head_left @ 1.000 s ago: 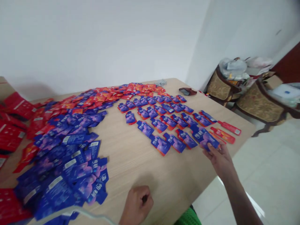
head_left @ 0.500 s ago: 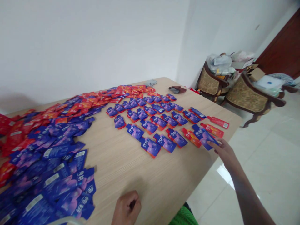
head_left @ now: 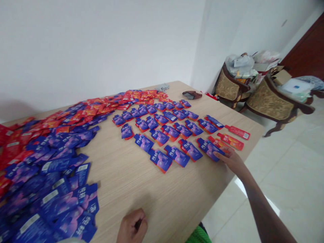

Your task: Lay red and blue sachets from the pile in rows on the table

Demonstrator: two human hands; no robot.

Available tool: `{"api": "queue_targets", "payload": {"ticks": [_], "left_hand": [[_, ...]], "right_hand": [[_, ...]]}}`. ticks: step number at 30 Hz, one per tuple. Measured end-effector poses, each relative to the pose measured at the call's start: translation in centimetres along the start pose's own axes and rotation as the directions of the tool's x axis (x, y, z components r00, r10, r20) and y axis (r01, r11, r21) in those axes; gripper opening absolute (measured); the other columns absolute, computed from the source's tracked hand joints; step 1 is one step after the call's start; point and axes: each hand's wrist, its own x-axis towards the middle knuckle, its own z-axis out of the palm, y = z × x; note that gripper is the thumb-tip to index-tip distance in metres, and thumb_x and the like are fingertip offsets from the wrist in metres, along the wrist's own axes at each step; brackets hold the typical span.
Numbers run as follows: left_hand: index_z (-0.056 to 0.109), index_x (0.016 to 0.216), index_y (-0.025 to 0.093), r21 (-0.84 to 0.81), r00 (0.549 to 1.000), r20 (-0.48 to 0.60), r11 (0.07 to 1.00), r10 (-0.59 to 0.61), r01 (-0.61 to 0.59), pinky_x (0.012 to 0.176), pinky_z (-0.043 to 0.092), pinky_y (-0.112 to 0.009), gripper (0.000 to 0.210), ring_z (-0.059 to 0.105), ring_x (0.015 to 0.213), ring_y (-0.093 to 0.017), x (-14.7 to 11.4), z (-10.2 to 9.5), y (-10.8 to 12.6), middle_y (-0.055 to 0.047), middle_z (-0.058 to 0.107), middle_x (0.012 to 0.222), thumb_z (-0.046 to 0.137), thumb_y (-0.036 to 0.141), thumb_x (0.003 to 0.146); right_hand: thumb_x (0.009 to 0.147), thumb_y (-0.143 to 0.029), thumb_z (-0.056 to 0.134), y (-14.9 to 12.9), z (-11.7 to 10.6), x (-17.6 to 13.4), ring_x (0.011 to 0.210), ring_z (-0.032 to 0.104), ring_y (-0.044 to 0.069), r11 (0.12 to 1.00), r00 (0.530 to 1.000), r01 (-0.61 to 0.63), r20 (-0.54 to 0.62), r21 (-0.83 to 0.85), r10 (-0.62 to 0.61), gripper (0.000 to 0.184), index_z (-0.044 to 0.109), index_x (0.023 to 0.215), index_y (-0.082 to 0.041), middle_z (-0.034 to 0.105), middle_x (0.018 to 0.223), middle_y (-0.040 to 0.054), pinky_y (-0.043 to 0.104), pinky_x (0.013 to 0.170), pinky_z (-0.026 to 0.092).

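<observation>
Purple packet (head_left: 207,148); held by right fingers (head_left: 219,155); left hand (head_left: 133,225) loosely curled

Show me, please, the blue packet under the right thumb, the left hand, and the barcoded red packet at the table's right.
Blue packet (head_left: 208,149), head view: its printed front.
Left hand (head_left: 131,225), head view: middle of the fist.
Red packet (head_left: 237,132), head view: its flat body.

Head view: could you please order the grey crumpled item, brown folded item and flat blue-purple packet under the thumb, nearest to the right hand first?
1. Flat blue-purple packet: touched by the right hand.
2. Brown folded item: far across the table.
3. Grey crumpled item: farther left, near the wall.
</observation>
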Motion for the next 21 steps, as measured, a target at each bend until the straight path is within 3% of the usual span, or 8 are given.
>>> {"api": "queue_targets", "payload": {"ticks": [5,13,21], "left_hand": [[0.045,0.066,0.021,-0.012,1.000,-0.014,1.000,-0.026,0.026,0.057,0.039,-0.022,0.033,0.054,0.058,-0.013,0.08,-0.15,0.26,0.002,0.053,0.060,0.043,0.027,0.098],[0.046,0.068,0.021,0.019,1.000,0.003,1.000,-0.014,0.014,0.058,0.040,-0.021,0.033,0.057,0.059,-0.013,-0.16,0.09,0.06,0.002,0.054,0.061,0.040,0.026,0.100],[0.044,0.069,0.021,0.035,1.000,0.009,0.999,-0.007,0.007,0.059,0.040,-0.022,0.031,0.057,0.059,-0.013,0.05,-0.10,0.29,0.002,0.054,0.062,0.041,0.026,0.099]], "right_hand": [[0.064,-0.057,0.089,0.24,-0.17,0.27,0.078,0.070,0.023,0.978,0.988,0.098,-0.098,-0.183,-0.117,0.049,0.073,0.093,-0.021,0.077,0.088,0.0046,0.035,0.069,0.054],[0.061,-0.065,0.086,0.76,0.13,0.09,0.081,0.071,0.025,0.938,0.979,0.101,-0.134,-0.332,-0.153,0.058,0.072,0.098,-0.023,0.078,0.096,0.0063,0.037,0.070,0.055],[0.069,-0.073,0.078,0.05,0.59,-0.47,0.070,0.068,0.023,0.846,0.974,0.166,-0.050,-0.507,-0.221,0.056,0.075,0.097,-0.025,0.078,0.095,0.0050,0.038,0.068,0.053]]}}
